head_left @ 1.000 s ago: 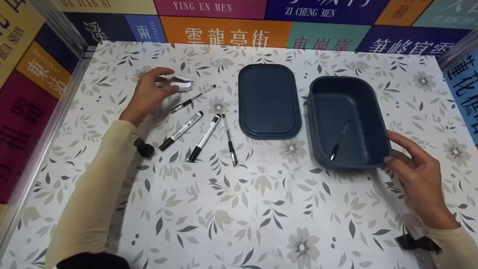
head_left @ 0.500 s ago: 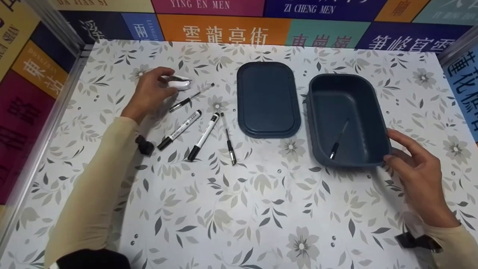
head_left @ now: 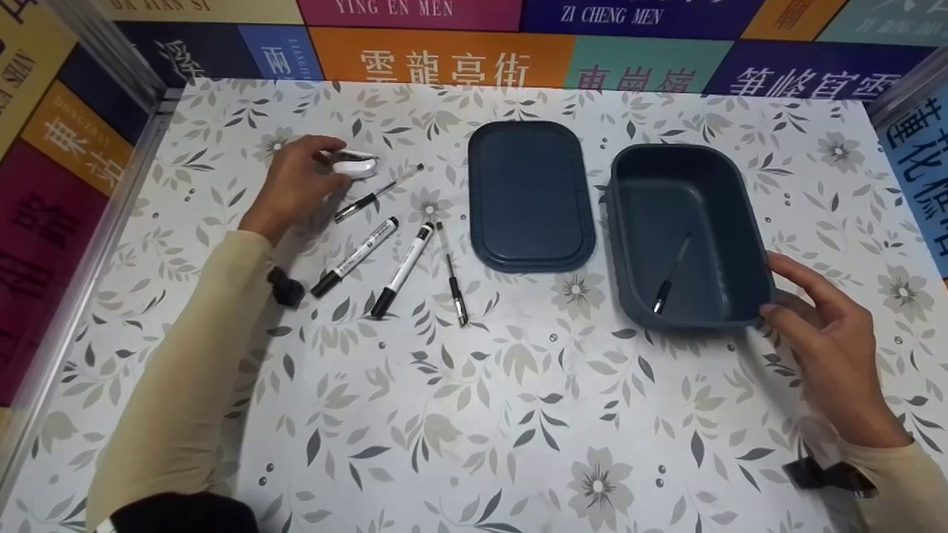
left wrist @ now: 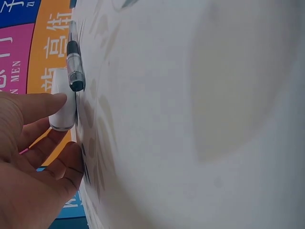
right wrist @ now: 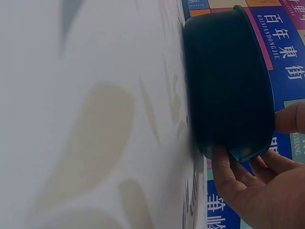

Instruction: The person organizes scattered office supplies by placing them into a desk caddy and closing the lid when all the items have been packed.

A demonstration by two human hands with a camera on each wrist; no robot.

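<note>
My left hand (head_left: 292, 181) pinches a small white rounded object (head_left: 357, 169) at the back left of the table, its kind not clear. In the left wrist view the thumb presses on its white side (left wrist: 62, 112); its far end is partly behind the fingers. My right hand (head_left: 833, 340) holds the near right corner of a dark blue open box (head_left: 692, 322), thumb and fingers around the corner. Inside the box lies a gel pen (head_left: 663, 295). Another gel pen (head_left: 359, 207) lies right beside the white object, its clear end pointing up and right.
Two white markers with black caps, one marker (head_left: 355, 257) left of the other marker (head_left: 402, 272), lie mid-left. A third gel pen (head_left: 454, 285) is to their right. A dark blue lid (head_left: 531, 196) lies flat left of the box. Printed panels (head_left: 437, 59) stand behind the table.
The view has shifted slightly, moving everything up a little in the frame. Both hands keep the same grip and place, and no thing has visibly moved on the table.
</note>
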